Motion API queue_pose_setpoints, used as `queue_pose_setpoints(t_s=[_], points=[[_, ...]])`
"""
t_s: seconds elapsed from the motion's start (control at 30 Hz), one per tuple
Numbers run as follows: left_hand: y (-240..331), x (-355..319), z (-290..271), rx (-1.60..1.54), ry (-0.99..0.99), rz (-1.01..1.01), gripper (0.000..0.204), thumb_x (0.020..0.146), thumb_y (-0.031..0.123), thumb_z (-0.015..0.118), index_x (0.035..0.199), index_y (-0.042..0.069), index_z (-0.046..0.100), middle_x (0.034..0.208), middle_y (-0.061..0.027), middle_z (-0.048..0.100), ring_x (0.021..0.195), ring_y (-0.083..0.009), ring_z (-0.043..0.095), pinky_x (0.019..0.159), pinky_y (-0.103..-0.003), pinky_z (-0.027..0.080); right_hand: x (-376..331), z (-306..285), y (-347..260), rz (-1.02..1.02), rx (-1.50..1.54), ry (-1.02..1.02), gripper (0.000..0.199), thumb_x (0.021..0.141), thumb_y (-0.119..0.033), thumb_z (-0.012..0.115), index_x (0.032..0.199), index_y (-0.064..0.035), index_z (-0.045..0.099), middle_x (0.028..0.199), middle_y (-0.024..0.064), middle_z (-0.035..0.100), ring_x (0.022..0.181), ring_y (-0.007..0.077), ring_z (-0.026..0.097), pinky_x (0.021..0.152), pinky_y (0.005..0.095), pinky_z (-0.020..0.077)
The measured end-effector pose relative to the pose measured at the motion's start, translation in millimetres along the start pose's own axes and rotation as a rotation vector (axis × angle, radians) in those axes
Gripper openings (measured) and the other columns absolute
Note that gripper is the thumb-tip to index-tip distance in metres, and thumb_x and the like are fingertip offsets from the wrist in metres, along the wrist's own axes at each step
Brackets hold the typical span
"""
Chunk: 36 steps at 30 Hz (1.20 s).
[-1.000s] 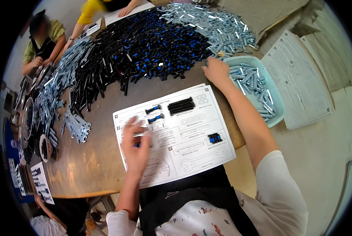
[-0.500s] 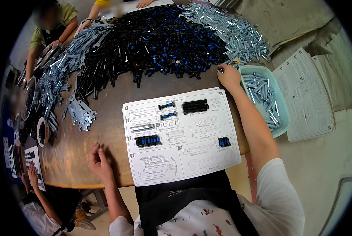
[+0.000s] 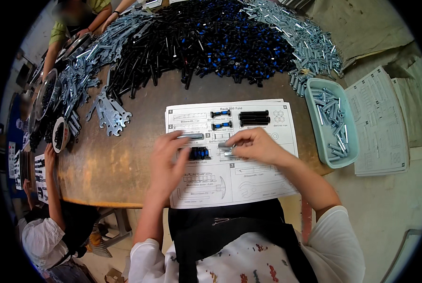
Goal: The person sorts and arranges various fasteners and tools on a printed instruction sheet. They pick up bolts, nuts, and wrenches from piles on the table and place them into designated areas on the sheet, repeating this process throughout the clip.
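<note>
A printed parts sheet (image 3: pixel 201 169) lies before me at the table's edge. My right hand (image 3: pixel 257 147) pinches a short silver sleeve (image 3: pixel 224 145) above its middle, with more silver showing just below the fingertips. Over the sheet's left side hovers my left hand (image 3: pixel 166 162), fingers apart and holding nothing. Beside its fingers are a silver tube (image 3: pixel 192 136) and a row of black bolts with blue threads (image 3: pixel 200 153), partly covered. Two blue-banded bolts (image 3: pixel 221 113) (image 3: pixel 221 125) and several long black bolts (image 3: pixel 254 117) rest higher on the sheet. My right hand and forearm hide part of its right side.
Behind the sheet spreads a heap of black and blue bolts (image 3: pixel 211 42), between wrenches (image 3: pixel 109 113) at left and silver sleeves (image 3: pixel 314 54) at right. A pale green bin (image 3: pixel 331 162) of sleeves stands right, near stacked sheets (image 3: pixel 378 127). Co-workers' arms (image 3: pixel 54 188) reach in at left.
My right hand has come from the sleeve heap to the sheet with a silver sleeve. My left hand has moved from the bare table onto the sheet's left side. The view has shifted.
</note>
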<state>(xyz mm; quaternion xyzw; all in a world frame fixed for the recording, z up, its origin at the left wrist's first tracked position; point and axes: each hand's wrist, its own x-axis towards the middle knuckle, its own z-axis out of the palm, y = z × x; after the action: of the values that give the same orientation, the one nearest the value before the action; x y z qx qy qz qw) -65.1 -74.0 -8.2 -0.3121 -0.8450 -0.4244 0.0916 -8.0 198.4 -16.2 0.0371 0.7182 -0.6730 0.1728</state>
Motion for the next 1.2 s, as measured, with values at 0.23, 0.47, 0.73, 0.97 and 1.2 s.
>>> queue_pose_setpoints(t_s=[0.23, 0.47, 0.73, 0.97, 1.2], points=[[30, 36, 47, 0.208, -0.430, 0.233, 0.024, 0.078, 0.005, 0.069, 0.101, 0.004, 0.071, 0.098, -0.0100, 0.069, 0.099, -0.0288, 0.060, 0.088, -0.041, 0.048, -21, 26, 5, -0.201, -0.476, 0.268, 0.028, 0.079, -0.011, 0.074, 0.106, -0.0036, 0.071, 0.082, 0.0094, 0.069, 0.071, 0.0200, 0.065, 0.068, 0.0312, 0.0520], [25, 35, 56, 0.231, -0.428, 0.200, 0.015, 0.078, 0.005, 0.069, 0.092, 0.004, 0.074, 0.087, -0.0079, 0.069, 0.089, -0.0264, 0.060, 0.084, -0.039, 0.049, -50, 23, 1, -0.224, -0.919, 0.321, 0.019, 0.080, -0.014, 0.072, 0.094, -0.0051, 0.063, 0.085, 0.0101, 0.064, 0.078, 0.0297, 0.066, 0.070, 0.0405, 0.0515], [30, 36, 56, 0.191, -0.443, 0.220, 0.015, 0.080, 0.007, 0.068, 0.094, 0.004, 0.073, 0.089, -0.0090, 0.069, 0.089, -0.0288, 0.060, 0.083, -0.040, 0.048, -35, 29, 26, -0.358, -0.943, 0.385, 0.013, 0.083, -0.012, 0.067, 0.093, -0.0063, 0.061, 0.080, 0.0104, 0.064, 0.074, 0.0308, 0.065, 0.066, 0.0418, 0.0518], [10, 39, 24, 0.059, -0.201, 0.120, 0.020, 0.081, 0.003, 0.066, 0.101, 0.002, 0.071, 0.093, -0.0159, 0.068, 0.093, -0.0316, 0.062, 0.080, -0.039, 0.050, -7, -88, -7, -0.182, -0.937, 0.813, 0.018, 0.084, -0.017, 0.066, 0.099, -0.0062, 0.065, 0.087, 0.0161, 0.070, 0.081, 0.0348, 0.068, 0.071, 0.0466, 0.0534], [-88, 13, -17, -0.058, 0.180, -0.396, 0.017, 0.093, 0.009, 0.063, 0.105, 0.000, 0.070, 0.089, -0.0094, 0.066, 0.084, -0.0163, 0.062, 0.077, -0.028, 0.048, 67, -196, -3, 0.372, -1.447, 0.842, 0.033, 0.088, -0.030, 0.064, 0.106, -0.0016, 0.067, 0.100, 0.0161, 0.073, 0.092, 0.0328, 0.071, 0.077, 0.0428, 0.0568]])
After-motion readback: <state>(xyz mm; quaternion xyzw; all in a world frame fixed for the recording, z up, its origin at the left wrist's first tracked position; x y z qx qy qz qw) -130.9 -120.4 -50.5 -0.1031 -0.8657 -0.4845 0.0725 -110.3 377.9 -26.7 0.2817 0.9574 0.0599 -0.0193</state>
